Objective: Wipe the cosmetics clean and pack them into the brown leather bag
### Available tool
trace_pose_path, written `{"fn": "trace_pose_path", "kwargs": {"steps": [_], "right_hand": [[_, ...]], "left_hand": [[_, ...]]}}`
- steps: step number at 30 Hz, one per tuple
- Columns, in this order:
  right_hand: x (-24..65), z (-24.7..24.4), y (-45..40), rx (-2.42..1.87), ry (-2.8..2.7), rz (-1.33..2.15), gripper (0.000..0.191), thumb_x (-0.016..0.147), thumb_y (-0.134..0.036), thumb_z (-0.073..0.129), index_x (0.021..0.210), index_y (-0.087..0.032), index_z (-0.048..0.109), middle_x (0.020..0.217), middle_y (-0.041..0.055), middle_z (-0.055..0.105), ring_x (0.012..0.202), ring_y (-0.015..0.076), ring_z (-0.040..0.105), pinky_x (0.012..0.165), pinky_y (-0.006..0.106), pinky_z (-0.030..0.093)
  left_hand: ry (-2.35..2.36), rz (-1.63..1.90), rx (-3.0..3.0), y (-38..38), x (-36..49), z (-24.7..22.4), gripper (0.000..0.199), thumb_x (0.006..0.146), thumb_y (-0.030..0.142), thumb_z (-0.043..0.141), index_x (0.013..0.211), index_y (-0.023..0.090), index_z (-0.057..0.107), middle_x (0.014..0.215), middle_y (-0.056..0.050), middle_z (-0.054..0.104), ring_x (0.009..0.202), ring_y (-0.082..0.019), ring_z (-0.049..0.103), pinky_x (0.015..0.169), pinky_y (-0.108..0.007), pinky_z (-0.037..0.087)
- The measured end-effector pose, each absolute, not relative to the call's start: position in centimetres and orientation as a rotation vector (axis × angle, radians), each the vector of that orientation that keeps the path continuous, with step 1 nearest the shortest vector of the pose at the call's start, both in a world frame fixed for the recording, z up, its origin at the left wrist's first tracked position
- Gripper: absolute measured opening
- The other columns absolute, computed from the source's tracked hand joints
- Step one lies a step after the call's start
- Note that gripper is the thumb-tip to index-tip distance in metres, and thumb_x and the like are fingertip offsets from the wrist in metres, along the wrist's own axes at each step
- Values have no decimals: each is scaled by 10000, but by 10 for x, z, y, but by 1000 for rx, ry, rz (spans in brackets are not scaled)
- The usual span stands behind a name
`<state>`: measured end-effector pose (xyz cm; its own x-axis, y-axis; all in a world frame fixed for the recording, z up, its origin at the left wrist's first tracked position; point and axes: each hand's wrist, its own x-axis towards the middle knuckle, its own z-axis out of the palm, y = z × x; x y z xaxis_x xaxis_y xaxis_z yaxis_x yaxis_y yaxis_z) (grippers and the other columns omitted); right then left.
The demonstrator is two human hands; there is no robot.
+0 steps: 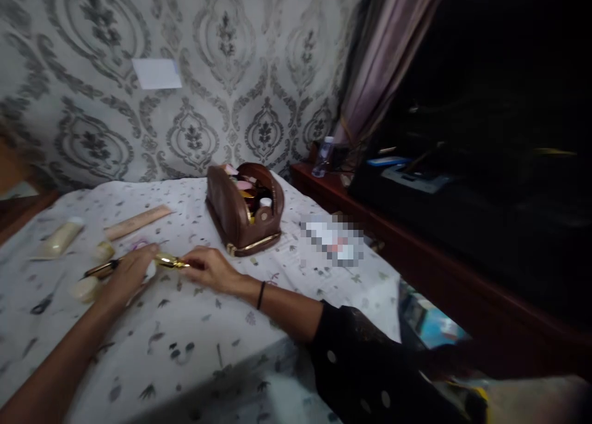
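A shiny gold tube [169, 261], its exact kind unclear, spans the gap between my two hands. My left hand [132, 269] is closed at its left end, the fingertips partly hidden. My right hand [207, 267] pinches the narrow right end. Under and beside my left hand lie a dark tube with gold trim [102, 269] and a round cream-coloured jar [86, 289]. A smaller round container [103, 251] is just behind them. Beyond my right hand stands a brown makeup bag [226, 211], unzipped and full of cosmetics.
A flat tan packet [139, 221] and a cream squeeze tube [63, 238] lie at the left on the patterned white cloth [203, 362]. On the right is a blurred-out white item [333, 239]. A clear bottle [322, 158] stands on the dark red wooden ledge [303, 172].
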<state>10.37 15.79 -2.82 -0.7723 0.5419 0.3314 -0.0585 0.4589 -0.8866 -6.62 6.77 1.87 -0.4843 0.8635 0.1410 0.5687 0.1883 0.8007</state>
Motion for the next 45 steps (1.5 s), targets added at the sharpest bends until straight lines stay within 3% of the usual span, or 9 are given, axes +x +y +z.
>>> {"fn": "trace_pose_path", "kwargs": {"steps": [5, 11, 17, 27, 32, 35, 37, 40, 45], "right_hand": [[100, -32, 161, -462, -1846, 1448, 256, 775, -278, 689, 1002, -169, 644, 761, -19, 578, 664, 113, 536, 615, 225, 417], [95, -28, 166, -539, -1502, 1744, 351, 636, -419, 818, 794, -164, 635, 686, -25, 604, 576, 91, 515, 564, 229, 417], [95, -21, 167, -510, -1015, 2118, 418, 491, -247, 919, 846, -168, 714, 736, -38, 653, 615, 54, 549, 608, 182, 465], [97, -24, 163, -492, -862, 2329, 317, 585, -244, 905, 858, -175, 758, 851, -4, 727, 727, 76, 619, 630, 166, 495], [102, -15, 154, -397, -934, 2396, 389, 653, -401, 869, 926, -213, 667, 978, 12, 730, 872, 156, 679, 757, 302, 566], [105, -7, 150, -350, -1111, 2352, 405, 699, -480, 820, 883, -202, 590, 1017, 37, 710, 876, 190, 687, 694, 350, 591], [107, -4, 147, -357, -1320, 2275, 430, 722, -536, 779, 875, -191, 571, 913, 36, 696, 775, 174, 678, 584, 293, 567], [107, -1, 145, -388, -1645, 2134, 497, 685, -595, 772, 874, -169, 598, 742, -6, 635, 562, 103, 578, 445, 210, 449], [106, -2, 148, -498, -1894, 1941, 514, 671, -645, 732, 729, -150, 609, 523, -71, 463, 411, 51, 372, 398, 214, 271]], "left_hand": [[1970, 1252, 1338, 69, -65, 16, 399, 841, 563, 420, 648, 219, 479, 536, 36, 449, 500, -139, 434, 454, -236, 373], [1786, 1312, 1460, 70, -64, 9, 442, 923, 558, 392, 650, 216, 455, 473, 51, 423, 435, -113, 402, 459, -235, 333], [1714, 1353, 1340, 68, -56, 9, 403, 914, 590, 444, 782, 212, 485, 539, 60, 497, 396, -87, 392, 404, -215, 298], [1384, 1279, 1433, 64, -53, 3, 296, 917, 496, 552, 904, 204, 508, 636, 49, 577, 539, -106, 508, 494, -202, 393], [1435, 1286, 1473, 64, -54, 7, 368, 865, 550, 595, 863, 185, 542, 603, 51, 553, 512, -103, 474, 510, -215, 398], [1570, 1339, 1432, 63, -57, 7, 442, 875, 593, 543, 743, 172, 559, 528, 52, 481, 445, -87, 393, 442, -210, 322], [1632, 1385, 1424, 62, -58, 8, 446, 904, 566, 509, 704, 171, 562, 511, 50, 461, 442, -87, 382, 444, -213, 308], [1617, 1418, 1524, 60, -57, 11, 317, 892, 485, 573, 915, 182, 665, 660, 28, 572, 564, -108, 492, 561, -223, 398], [1466, 1370, 1605, 58, -55, 13, 378, 867, 493, 614, 1100, 206, 692, 866, -17, 641, 678, -141, 554, 671, -262, 442]]}}
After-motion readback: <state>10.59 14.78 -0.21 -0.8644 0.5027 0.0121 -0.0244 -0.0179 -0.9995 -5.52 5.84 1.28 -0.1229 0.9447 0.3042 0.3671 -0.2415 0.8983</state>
